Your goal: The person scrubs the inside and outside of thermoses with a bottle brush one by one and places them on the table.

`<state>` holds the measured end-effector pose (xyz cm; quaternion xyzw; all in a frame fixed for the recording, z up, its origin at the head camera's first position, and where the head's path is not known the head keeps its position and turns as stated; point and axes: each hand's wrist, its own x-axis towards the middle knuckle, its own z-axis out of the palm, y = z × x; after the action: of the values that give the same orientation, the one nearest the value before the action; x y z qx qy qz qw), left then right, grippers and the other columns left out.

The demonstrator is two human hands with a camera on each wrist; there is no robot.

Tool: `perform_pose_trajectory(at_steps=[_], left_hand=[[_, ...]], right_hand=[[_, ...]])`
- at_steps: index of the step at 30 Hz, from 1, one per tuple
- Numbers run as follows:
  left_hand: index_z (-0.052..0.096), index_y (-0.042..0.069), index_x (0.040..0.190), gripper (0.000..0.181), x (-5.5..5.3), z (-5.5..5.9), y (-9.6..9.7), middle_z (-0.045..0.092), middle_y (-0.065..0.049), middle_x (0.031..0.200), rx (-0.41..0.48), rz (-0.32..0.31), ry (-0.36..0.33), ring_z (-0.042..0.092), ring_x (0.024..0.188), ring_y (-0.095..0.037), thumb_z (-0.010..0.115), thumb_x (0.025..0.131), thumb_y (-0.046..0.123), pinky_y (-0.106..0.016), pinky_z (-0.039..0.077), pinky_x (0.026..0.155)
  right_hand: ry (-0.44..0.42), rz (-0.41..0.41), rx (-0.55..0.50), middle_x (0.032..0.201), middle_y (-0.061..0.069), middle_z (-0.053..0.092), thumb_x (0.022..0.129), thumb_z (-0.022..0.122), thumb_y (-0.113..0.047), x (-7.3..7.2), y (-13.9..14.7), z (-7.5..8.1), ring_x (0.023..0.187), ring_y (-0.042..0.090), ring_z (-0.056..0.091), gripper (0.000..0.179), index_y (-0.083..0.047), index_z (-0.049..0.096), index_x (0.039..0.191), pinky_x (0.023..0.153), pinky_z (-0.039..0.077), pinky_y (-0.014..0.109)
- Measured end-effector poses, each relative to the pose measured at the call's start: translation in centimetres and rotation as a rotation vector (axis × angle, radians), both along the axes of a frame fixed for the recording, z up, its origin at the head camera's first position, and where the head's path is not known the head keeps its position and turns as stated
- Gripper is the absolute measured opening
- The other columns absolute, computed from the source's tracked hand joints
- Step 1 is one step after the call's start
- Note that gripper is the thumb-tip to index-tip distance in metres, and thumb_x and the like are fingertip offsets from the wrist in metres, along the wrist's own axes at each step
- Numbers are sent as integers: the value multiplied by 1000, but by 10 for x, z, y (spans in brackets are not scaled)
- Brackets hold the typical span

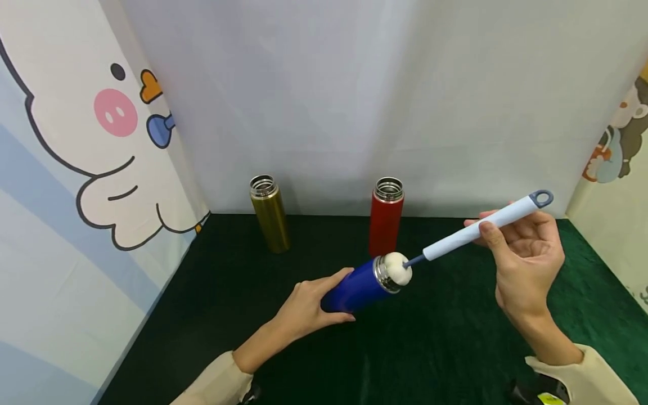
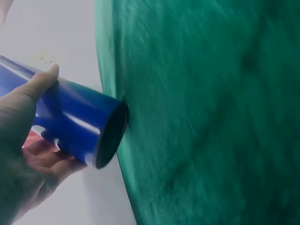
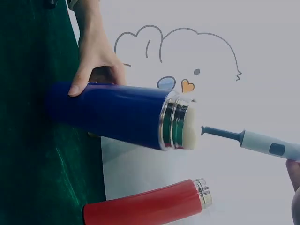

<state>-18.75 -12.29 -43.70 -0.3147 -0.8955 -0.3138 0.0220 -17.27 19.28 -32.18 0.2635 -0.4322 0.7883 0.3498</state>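
Observation:
My left hand point(image 1: 311, 306) grips a blue bottle point(image 1: 356, 288) round its body, tilted with the mouth up to the right. At the bottle's steel mouth sits the white sponge head point(image 1: 397, 269) of a bottle brush, partly inside the opening. My right hand point(image 1: 526, 253) pinches the brush's pale blue handle point(image 1: 476, 232) between thumb and fingers, near its looped end. In the left wrist view the bottle's dark base point(image 2: 112, 136) faces the green cloth. The right wrist view shows the sponge point(image 3: 190, 126) at the steel rim, with the grey stem running out from it.
Behind the blue bottle stand a gold bottle point(image 1: 270, 219) and a red bottle point(image 1: 387, 219), both upright without lids. Dark green cloth point(image 1: 430, 337) covers the table. A pale curtain point(image 1: 304, 112) hangs at the back, with a cartoon-printed wall point(image 1: 66, 236) on the left.

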Motion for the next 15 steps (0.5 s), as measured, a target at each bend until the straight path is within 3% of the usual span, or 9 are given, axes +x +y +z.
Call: perform_pose_trajectory(at_steps=[5, 10, 15], left_hand=[[40, 33, 156, 85, 2, -3, 1, 62, -8, 145, 65, 0, 6, 65, 127, -28, 85, 83, 37, -54, 52, 106], [42, 31, 155, 85, 3, -3, 0, 63, -7, 144, 70, 11, 18, 66, 125, -27, 86, 83, 37, -52, 53, 104], [40, 33, 156, 84, 3, 0, 3, 63, -8, 144, 32, -19, 4, 65, 126, -27, 84, 84, 39, -52, 52, 105]], right_hand=[[9, 31, 100, 100, 21, 72, 89, 49, 30, 0, 0, -6, 85, 29, 78, 36, 7, 47, 118, 77, 63, 33], [-17, 34, 180, 101, 18, 73, 88, 53, 28, 1, -7, -16, 88, 26, 78, 38, 4, 46, 116, 80, 63, 32], [-106, 16, 410, 108, 5, 76, 86, 62, 25, 4, -28, -46, 94, 15, 77, 37, 6, 48, 115, 83, 61, 25]])
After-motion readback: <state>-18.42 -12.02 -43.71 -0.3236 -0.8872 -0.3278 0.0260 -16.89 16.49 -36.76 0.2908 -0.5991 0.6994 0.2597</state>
